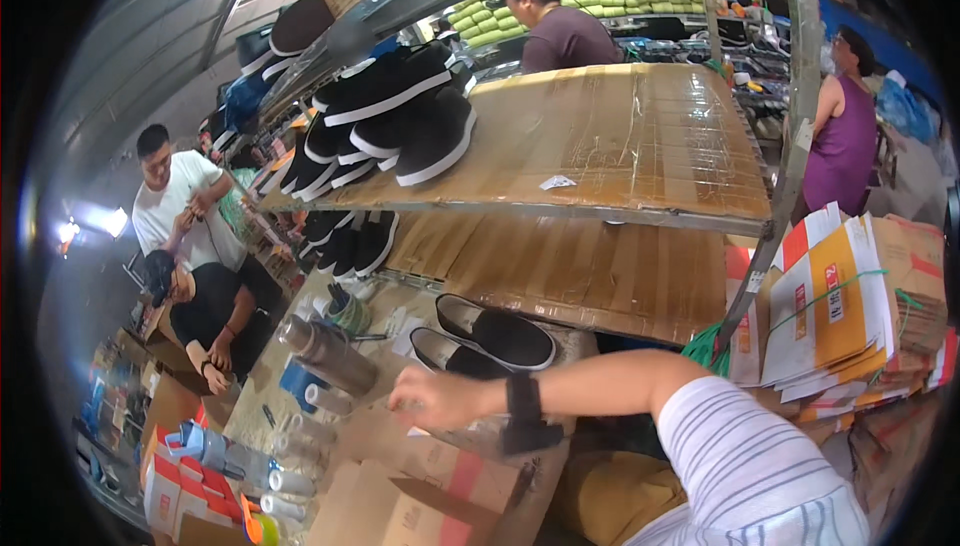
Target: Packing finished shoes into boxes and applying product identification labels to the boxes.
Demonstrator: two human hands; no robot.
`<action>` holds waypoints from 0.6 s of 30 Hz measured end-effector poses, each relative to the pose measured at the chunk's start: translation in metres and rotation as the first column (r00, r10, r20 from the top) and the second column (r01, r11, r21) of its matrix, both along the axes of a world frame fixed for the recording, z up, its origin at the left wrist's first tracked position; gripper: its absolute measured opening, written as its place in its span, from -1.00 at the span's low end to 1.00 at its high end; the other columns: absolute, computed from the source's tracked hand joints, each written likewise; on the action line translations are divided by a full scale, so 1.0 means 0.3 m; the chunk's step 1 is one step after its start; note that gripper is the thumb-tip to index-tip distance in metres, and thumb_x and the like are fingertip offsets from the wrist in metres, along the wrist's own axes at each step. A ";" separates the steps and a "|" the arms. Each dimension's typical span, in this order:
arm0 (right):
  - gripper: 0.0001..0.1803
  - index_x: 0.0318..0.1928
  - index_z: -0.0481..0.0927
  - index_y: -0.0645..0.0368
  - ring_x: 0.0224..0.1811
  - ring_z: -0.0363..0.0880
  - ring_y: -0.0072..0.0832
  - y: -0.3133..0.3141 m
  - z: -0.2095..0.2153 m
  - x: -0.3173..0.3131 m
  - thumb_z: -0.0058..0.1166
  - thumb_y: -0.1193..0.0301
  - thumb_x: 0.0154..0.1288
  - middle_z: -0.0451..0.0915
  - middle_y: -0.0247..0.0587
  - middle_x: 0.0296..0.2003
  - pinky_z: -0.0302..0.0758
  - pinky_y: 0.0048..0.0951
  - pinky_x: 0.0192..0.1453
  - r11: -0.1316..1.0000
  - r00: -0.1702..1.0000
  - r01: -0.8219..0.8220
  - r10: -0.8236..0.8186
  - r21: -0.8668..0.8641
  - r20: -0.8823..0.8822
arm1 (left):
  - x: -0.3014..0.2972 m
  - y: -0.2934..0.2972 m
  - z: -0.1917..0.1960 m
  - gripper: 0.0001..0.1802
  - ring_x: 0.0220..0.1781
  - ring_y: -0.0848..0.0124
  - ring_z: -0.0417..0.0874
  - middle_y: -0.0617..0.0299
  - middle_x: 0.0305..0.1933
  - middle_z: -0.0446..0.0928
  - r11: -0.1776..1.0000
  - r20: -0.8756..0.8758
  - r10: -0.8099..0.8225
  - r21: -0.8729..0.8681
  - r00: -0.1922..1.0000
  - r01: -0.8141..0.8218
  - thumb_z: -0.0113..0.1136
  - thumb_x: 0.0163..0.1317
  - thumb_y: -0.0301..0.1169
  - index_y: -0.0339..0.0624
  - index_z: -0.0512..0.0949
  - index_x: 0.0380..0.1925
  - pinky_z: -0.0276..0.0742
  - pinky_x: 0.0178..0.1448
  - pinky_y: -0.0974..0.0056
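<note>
Fingers (405,398) of the right hand (440,401) curl loosely downward, slightly spread and pinching nothing, at the centre-bottom of the frame; motion blur hides the fingertips, so I cannot tell whether they touch the worktop (400,321). The arm comes in from the lower right in a striped sleeve (745,451), with a black wrist strap (522,408) just behind the hand. No left hand shows.

Nearest to the hand is a pair of black slip-on shoes (485,336) with white soles, lying side by side just above it, near but apart from it. To take one cleanly, it seems best to come in from the heel side and close thumb and fingers across the opening, lifting straight up so that the other shoe does not shift.

Left of the hand lies a grey roll of film (330,354), close enough to be knocked by a sweeping elbow. Cardboard boxes (420,501) sit at the lower edge under the wrist.

Above, in the middle of the frame, a cardboard-covered shelf (620,136) carries stacked black shoes (400,116) at its left end. At the right edge stand bundled flat cartons (850,306) in orange and white. Other people work at the left and top of the frame, well apart.
</note>
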State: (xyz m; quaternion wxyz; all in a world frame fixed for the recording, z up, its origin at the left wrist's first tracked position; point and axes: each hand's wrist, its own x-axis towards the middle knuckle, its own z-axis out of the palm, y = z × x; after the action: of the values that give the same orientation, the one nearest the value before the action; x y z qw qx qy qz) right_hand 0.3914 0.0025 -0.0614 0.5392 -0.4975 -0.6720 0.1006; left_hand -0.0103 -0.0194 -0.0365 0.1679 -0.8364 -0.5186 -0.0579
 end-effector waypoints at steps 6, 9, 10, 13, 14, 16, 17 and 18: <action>-0.80 -0.36 0.60 0.21 -0.17 0.52 -0.26 -0.120 -0.083 0.770 0.04 0.33 0.21 0.57 0.05 -0.20 0.41 -0.24 -0.05 0.569 0.629 0.766 -0.760 -0.300 0.165 | 0.042 -0.041 -0.027 -0.49 0.23 -0.05 0.31 -0.12 0.15 0.41 0.981 0.150 0.082 -0.185 0.985 -0.054 -0.05 0.29 -0.14 -0.18 0.40 0.14 0.17 0.31 -0.01; -0.51 0.10 0.42 0.20 0.14 0.40 -0.14 -0.422 -0.133 1.113 -0.24 0.09 0.39 0.47 0.07 0.07 0.27 -0.21 0.25 0.336 0.344 0.937 -0.857 -0.092 0.383 | 0.058 -0.031 -0.013 -0.51 0.18 -0.03 0.36 -0.12 0.11 0.43 0.987 0.128 0.093 -0.140 0.987 -0.075 -0.01 0.28 -0.16 -0.20 0.43 0.11 0.18 0.30 0.00; -0.50 0.10 0.42 0.20 0.14 0.40 -0.13 -0.508 -0.182 1.213 -0.24 0.08 0.39 0.47 0.07 0.07 0.27 -0.20 0.24 0.196 0.210 0.978 -0.879 -0.078 0.428 | 0.068 -0.013 -0.012 -0.53 0.16 -0.03 0.36 -0.11 0.10 0.44 0.980 0.168 0.065 -0.197 0.984 -0.031 0.01 0.27 -0.17 -0.19 0.44 0.10 0.18 0.30 0.01; -0.49 0.10 0.42 0.21 0.13 0.40 -0.11 -0.676 -0.264 1.439 -0.26 0.07 0.40 0.47 0.07 0.07 0.28 -0.19 0.23 -0.049 0.014 0.993 -0.843 -0.103 0.538 | 0.072 -0.002 -0.019 -0.56 0.14 -0.03 0.36 -0.09 0.07 0.45 0.970 0.220 0.057 -0.242 0.974 -0.002 0.05 0.25 -0.20 -0.16 0.46 0.08 0.18 0.29 0.01; -0.49 0.10 0.42 0.21 0.13 0.40 -0.10 -0.697 -0.283 1.494 -0.26 0.07 0.40 0.47 0.08 0.07 0.28 -0.18 0.22 -0.091 -0.008 0.989 -0.827 -0.120 0.562 | 0.067 -0.001 -0.020 -0.57 0.14 -0.03 0.36 -0.08 0.06 0.46 0.972 0.218 0.044 -0.236 0.975 0.009 0.06 0.24 -0.21 -0.14 0.47 0.07 0.18 0.29 0.01; -0.48 0.10 0.42 0.22 0.13 0.40 -0.08 -0.719 -0.311 1.587 -0.27 0.07 0.40 0.47 0.08 0.07 0.29 -0.18 0.21 -0.145 -0.033 0.980 -0.797 -0.136 0.604 | 0.061 -0.005 -0.023 -0.59 0.14 -0.02 0.35 -0.07 0.06 0.46 0.980 0.198 0.051 -0.197 0.979 -0.011 0.07 0.24 -0.21 -0.12 0.48 0.06 0.19 0.28 0.00; -0.48 0.10 0.42 0.22 0.13 0.40 -0.07 -0.729 -0.326 1.623 -0.28 0.06 0.41 0.47 0.08 0.07 0.29 -0.17 0.21 -0.158 -0.041 0.978 -0.783 -0.135 0.621 | 0.061 -0.005 -0.028 -0.60 0.15 -0.01 0.35 -0.05 0.05 0.47 0.987 0.172 0.033 -0.162 0.985 -0.004 0.07 0.24 -0.21 -0.10 0.49 0.04 0.21 0.26 0.00; -0.48 0.10 0.42 0.23 0.12 0.40 -0.06 -0.738 -0.340 1.653 -0.29 0.06 0.41 0.47 0.08 0.07 0.30 -0.17 0.20 -0.171 -0.051 0.977 -0.771 -0.129 0.634 | 0.061 -0.002 -0.035 -0.61 0.14 -0.02 0.35 -0.04 0.05 0.47 0.986 0.165 0.048 -0.168 0.985 -0.020 0.08 0.23 -0.21 -0.10 0.50 0.02 0.20 0.27 -0.02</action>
State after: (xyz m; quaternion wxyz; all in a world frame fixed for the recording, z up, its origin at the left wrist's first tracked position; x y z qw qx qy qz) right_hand 0.8873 -0.2188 -0.1633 0.1414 -0.9605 -0.1293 -0.2018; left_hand 0.0080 -0.0200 -0.0470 0.0544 -0.8304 -0.5484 -0.0820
